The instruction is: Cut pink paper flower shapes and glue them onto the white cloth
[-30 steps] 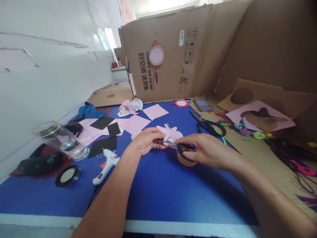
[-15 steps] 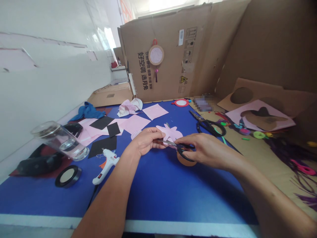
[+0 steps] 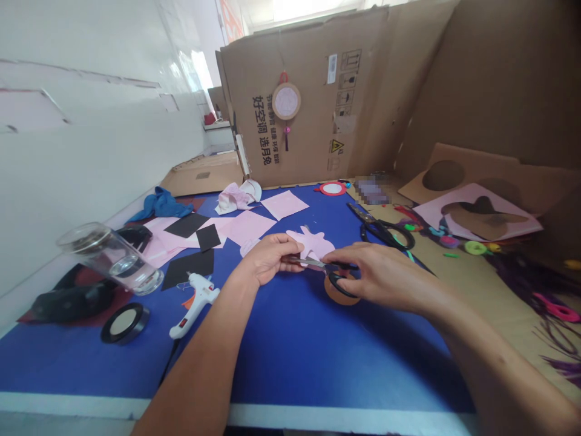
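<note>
Over the middle of the blue table, my left hand (image 3: 272,257) pinches the near-left edge of a pink paper cutout (image 3: 315,243) with wavy, petal-like edges. My right hand (image 3: 372,269) has its fingers through the black handles of a small pair of scissors (image 3: 341,283). Their metal blades lie at the lower edge of the cutout and point toward my left fingers. Below the scissors is a round tan piece (image 3: 341,295), partly covered by my right hand.
Left are a glue gun (image 3: 195,306), a glass of water (image 3: 113,257), a roll of black tape (image 3: 124,323) and black and pink paper squares (image 3: 250,227). Larger black scissors (image 3: 381,229) lie behind my right hand. Cardboard panels (image 3: 313,121) stand behind; a round ornament (image 3: 286,102) hangs there.
Both hands stay almost in place. The scissors' blades and handles have shifted slightly at the edge of the pink paper cutout.
</note>
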Action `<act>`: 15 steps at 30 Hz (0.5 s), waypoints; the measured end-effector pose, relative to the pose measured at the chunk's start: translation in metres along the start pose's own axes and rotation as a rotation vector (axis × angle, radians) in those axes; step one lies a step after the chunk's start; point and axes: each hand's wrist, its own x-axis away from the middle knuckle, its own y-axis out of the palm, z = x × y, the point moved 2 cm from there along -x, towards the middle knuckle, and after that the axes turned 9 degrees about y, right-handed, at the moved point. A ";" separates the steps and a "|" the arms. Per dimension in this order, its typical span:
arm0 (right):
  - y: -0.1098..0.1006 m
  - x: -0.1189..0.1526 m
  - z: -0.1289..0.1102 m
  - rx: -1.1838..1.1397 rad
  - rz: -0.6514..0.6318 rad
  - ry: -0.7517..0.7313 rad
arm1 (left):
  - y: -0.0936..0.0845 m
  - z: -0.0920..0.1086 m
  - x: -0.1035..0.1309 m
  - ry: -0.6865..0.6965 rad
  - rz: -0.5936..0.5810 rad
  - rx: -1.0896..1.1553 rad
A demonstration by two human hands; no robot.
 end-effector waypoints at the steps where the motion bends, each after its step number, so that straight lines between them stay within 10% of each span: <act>1: 0.000 0.000 0.001 0.000 0.003 -0.001 | 0.000 0.000 0.000 0.000 0.006 0.000; 15: -0.004 0.001 0.012 -0.013 0.055 0.026 | -0.003 0.000 -0.005 0.058 0.134 0.022</act>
